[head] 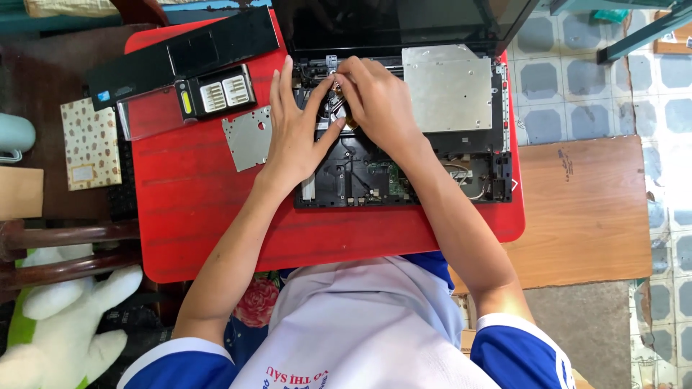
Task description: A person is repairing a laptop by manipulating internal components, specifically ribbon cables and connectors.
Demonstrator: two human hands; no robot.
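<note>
Both hands meet inside the opened laptop [404, 144] on the red tabletop [194, 194]; left hand [295, 133] rests flat, fingers spread; right hand [375, 104] seemingly pinches a small part, though its grip is unclear; bit case [216, 94] at 10 o'clock.

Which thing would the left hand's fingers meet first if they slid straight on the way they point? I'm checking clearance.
Probably the raised laptop screen: the left hand points toward it over the open chassis; depth is unclear.

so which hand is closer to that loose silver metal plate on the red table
Left. The left hand lies flat at the opened laptop's left edge, just beside the metal plate. The right hand works farther off, over the laptop's middle.
</note>
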